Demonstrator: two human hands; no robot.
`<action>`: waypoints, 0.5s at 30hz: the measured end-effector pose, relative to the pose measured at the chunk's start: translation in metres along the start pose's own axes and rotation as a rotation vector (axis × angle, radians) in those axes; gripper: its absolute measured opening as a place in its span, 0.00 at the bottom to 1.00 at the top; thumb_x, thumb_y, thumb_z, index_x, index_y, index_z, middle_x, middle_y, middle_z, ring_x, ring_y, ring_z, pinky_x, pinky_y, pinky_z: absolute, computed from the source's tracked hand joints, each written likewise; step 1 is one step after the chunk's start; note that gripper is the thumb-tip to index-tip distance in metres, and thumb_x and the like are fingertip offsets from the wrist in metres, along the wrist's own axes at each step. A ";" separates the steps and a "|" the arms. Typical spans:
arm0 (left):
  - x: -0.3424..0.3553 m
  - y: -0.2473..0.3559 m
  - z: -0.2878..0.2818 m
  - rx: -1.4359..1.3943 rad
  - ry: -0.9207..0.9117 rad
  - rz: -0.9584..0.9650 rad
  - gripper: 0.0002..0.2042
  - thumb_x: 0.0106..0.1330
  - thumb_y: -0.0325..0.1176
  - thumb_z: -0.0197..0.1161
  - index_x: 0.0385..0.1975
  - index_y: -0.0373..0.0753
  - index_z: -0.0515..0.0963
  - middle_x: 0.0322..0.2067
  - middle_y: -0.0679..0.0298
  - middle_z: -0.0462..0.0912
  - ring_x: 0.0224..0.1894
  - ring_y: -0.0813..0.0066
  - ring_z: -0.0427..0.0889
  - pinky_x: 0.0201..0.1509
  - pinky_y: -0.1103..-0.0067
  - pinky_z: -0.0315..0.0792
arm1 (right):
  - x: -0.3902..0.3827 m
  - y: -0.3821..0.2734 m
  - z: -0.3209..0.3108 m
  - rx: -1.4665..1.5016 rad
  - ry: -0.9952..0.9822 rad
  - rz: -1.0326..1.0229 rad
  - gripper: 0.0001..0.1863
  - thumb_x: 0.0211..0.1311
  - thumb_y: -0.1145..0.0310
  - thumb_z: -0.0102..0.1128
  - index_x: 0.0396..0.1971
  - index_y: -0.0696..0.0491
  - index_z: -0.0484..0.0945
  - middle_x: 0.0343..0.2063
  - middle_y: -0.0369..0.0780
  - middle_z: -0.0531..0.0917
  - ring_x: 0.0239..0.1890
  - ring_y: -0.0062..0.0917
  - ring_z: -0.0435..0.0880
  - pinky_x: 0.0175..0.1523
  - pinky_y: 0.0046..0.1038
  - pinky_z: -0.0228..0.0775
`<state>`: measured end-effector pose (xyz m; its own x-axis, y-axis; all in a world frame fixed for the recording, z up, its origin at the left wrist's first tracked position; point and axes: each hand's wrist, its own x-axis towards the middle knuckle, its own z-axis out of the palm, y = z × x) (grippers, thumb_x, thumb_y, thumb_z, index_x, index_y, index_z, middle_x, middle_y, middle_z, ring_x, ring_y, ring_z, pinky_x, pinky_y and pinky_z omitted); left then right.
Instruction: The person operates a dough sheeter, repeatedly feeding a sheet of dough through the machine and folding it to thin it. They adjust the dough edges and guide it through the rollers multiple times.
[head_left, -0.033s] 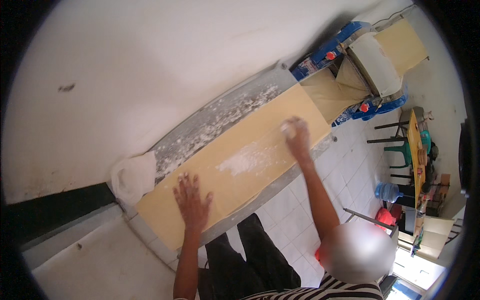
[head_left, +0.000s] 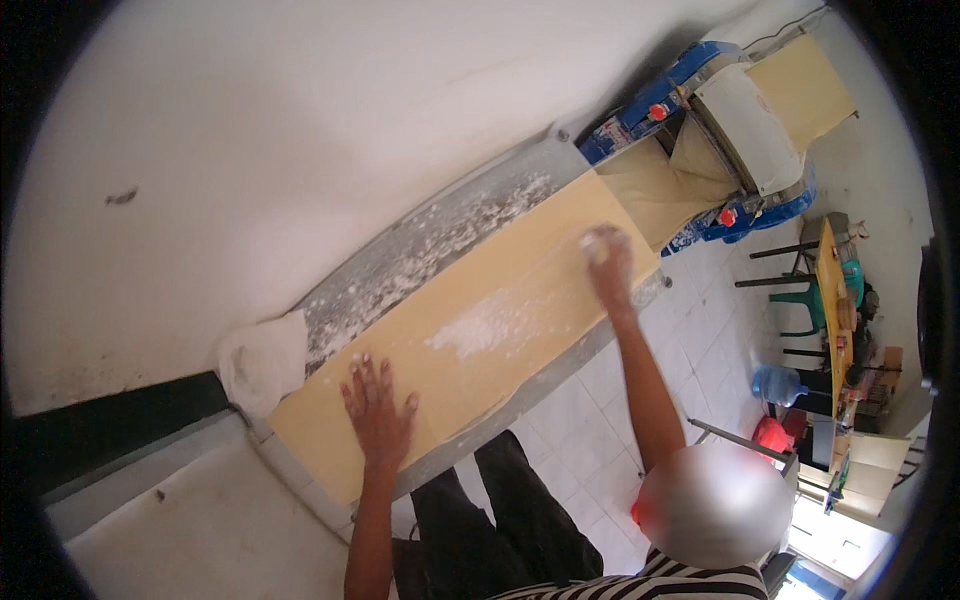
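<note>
A long, pale yellow sheet of dough (head_left: 540,225) lies along a grey tabletop (head_left: 400,265), with a patch of white flour (head_left: 480,325) near its middle. My left hand (head_left: 382,420) rests flat on the sheet's near-left part, fingers spread and white at the tips. Over the right end of the sheet, my right hand (head_left: 611,268) is closed, slightly smeared by motion. White shows at its curled fingers; whether that is flour or a held thing is unclear.
Beyond the sheet's right end stands a blue roller machine (head_left: 690,85) with more dough (head_left: 655,185) on it. A bunched white cloth (head_left: 262,362) lies at the table's left end. The wall runs along the far side. A water jug (head_left: 778,385) stands at right.
My right hand has shifted slightly right and up along the sheet, still closed. My left hand stays on the dough; the whole view has moved slightly.
</note>
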<state>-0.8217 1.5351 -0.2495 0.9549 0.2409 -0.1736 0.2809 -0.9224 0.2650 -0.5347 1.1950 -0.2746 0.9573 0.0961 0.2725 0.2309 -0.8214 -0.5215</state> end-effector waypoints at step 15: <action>0.006 0.009 0.008 0.150 0.006 -0.003 0.35 0.73 0.54 0.47 0.72 0.35 0.57 0.75 0.48 0.47 0.77 0.48 0.42 0.78 0.52 0.35 | 0.219 0.107 0.036 -0.006 -0.212 0.022 0.25 0.66 0.48 0.57 0.28 0.58 0.83 0.21 0.53 0.81 0.29 0.52 0.82 0.37 0.47 0.74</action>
<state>-0.8145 1.5255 -0.2561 0.9546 0.2455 -0.1685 0.2670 -0.9562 0.1198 -0.2936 1.1484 -0.2998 0.9774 0.1940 0.0844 0.2093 -0.8280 -0.5201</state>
